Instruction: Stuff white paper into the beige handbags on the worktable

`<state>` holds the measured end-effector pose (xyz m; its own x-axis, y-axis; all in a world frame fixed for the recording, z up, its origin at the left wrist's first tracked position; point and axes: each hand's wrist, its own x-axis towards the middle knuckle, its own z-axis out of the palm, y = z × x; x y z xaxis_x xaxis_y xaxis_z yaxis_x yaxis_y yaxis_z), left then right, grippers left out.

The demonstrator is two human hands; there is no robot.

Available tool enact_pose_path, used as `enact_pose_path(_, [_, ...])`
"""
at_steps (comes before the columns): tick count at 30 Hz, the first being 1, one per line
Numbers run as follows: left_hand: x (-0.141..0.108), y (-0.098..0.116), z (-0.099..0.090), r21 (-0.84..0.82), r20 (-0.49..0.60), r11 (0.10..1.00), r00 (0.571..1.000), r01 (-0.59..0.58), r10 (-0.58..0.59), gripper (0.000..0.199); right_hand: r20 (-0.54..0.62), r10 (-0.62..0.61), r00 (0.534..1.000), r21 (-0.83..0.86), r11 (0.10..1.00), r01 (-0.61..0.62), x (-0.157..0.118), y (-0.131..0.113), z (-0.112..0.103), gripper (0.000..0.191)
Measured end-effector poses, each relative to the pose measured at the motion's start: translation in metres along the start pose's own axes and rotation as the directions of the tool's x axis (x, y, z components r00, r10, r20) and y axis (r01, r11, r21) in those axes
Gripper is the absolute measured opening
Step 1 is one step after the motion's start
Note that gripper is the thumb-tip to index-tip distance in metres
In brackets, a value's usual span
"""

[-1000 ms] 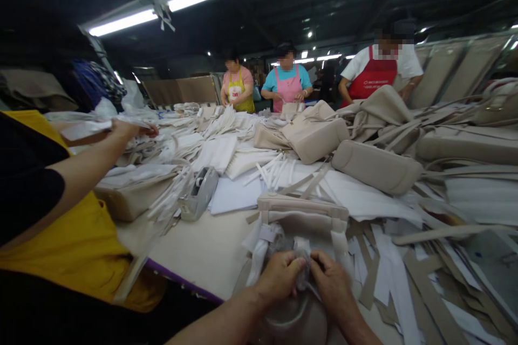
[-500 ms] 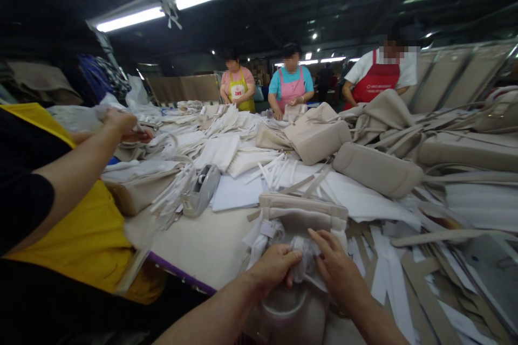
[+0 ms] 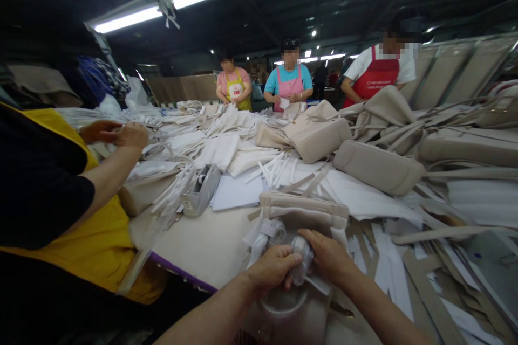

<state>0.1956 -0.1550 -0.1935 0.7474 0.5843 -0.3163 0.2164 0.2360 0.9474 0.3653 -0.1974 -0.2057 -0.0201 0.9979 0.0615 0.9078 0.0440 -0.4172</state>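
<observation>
A beige handbag (image 3: 303, 204) stands right in front of me with its top open. A bunched wad of clear plastic wrap (image 3: 301, 263), with something whitish inside, sits at its mouth. My left hand (image 3: 273, 266) pinches the wad from the left, thumb on top. From the right, my right hand (image 3: 328, 254) curls its fingers against the same wad; its fingertips are partly hidden. Left of it, a second wrapped piece (image 3: 270, 229) rests against the bag's opening. Nearer me, a rounded handle (image 3: 285, 310) under clear film arches over the bag's front.
A grey tape dispenser (image 3: 199, 194) and white sheets (image 3: 238, 192) lie beyond the bag. More beige bags (image 3: 376, 167) pile up at right, above loose strips (image 3: 388, 275). A co-worker in a yellow apron (image 3: 97, 237) stands close on my left; several people work across the table.
My right hand's fingers, stretched out and spread before, have closed in on the plastic wad. My left hand keeps its pinch. The left co-worker's hands and arm have shifted.
</observation>
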Motion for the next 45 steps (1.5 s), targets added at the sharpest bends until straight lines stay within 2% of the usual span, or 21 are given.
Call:
enact_pose_path(3, [0.000, 0.000, 0.001, 0.017, -0.001, 1.000, 1.000, -0.006, 0.006, 0.029, -0.011, 0.045, 0.999, 0.102, 0.994, -0.044, 0.000, 0.001, 0.007, 0.017])
enact_pose_path(5, [0.000, -0.001, 0.002, 0.033, -0.021, 0.999, 1.000, -0.008, 0.008, 0.025, -0.028, 0.083, 0.996, 0.183, 0.980, -0.077, 0.000, 0.001, 0.012, 0.013])
enact_pose_path(11, [0.005, 0.007, 0.006, 0.077, -0.093, 0.997, 0.995, 0.029, -0.022, 0.016, -0.042, 0.196, 0.980, 0.416, 0.895, -0.161, 0.009, 0.004, 0.021, 0.011])
enact_pose_path(16, [0.018, 0.021, 0.002, 0.025, -0.048, 0.989, 0.989, 0.143, -0.142, 0.015, 0.057, 0.231, 0.971, 0.581, 0.784, -0.220, 0.017, 0.009, 0.024, 0.018])
enact_pose_path(22, [0.024, 0.015, -0.002, -0.091, -0.013, 0.970, 0.974, 0.225, -0.227, 0.021, 0.079, 0.262, 0.962, 0.671, 0.699, -0.245, 0.020, 0.012, 0.028, 0.019])
enact_pose_path(28, [0.021, 0.007, -0.001, -0.121, 0.032, 0.978, 0.986, 0.167, -0.165, 0.029, 0.032, 0.319, 0.947, 0.677, 0.690, -0.256, 0.016, 0.009, 0.028, 0.015])
enact_pose_path(33, [0.016, 0.003, 0.002, -0.112, 0.019, 0.991, 0.998, 0.069, -0.067, 0.029, -0.019, 0.433, 0.901, 0.700, 0.649, -0.297, -0.022, 0.000, 0.017, 0.040])
enact_pose_path(35, [0.012, 0.001, 0.003, -0.110, 0.022, 0.994, 1.000, 0.019, -0.017, 0.028, -0.074, 0.422, 0.903, 0.687, 0.679, -0.261, -0.043, -0.008, 0.014, 0.038])
enact_pose_path(39, [0.004, 0.000, 0.004, -0.112, 0.025, 0.990, 0.996, -0.084, 0.087, 0.029, -0.281, 0.244, 0.928, 0.497, 0.864, -0.077, -0.071, -0.024, 0.021, 0.024])
enact_pose_path(42, [0.001, 0.001, 0.004, -0.113, 0.012, 0.985, 0.991, -0.133, 0.135, 0.030, -0.429, 0.125, 0.895, 0.316, 0.948, 0.019, -0.073, -0.028, 0.034, 0.022])
enact_pose_path(45, [0.000, 0.003, 0.005, -0.100, 0.001, 0.987, 0.992, -0.129, 0.130, 0.029, -0.472, 0.020, 0.881, 0.133, 0.990, 0.048, -0.069, -0.025, 0.045, 0.022])
